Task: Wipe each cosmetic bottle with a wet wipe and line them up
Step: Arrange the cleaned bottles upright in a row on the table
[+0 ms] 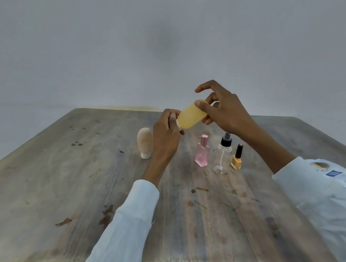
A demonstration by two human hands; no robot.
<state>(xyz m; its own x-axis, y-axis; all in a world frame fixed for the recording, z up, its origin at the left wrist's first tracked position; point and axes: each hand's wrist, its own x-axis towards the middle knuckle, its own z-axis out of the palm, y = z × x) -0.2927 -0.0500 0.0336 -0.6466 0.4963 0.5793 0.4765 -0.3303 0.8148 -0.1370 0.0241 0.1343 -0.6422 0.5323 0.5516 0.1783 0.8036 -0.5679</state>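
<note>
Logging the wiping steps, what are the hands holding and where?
Yellow bottle: left hand grips its cap end, right hand its bottom end.

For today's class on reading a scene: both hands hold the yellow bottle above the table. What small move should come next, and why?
Probably rub along the yellow bottle: the left hand grips its cap end, the right hand its far end, and it hangs above the table, not yet standing with the other bottles.
</note>
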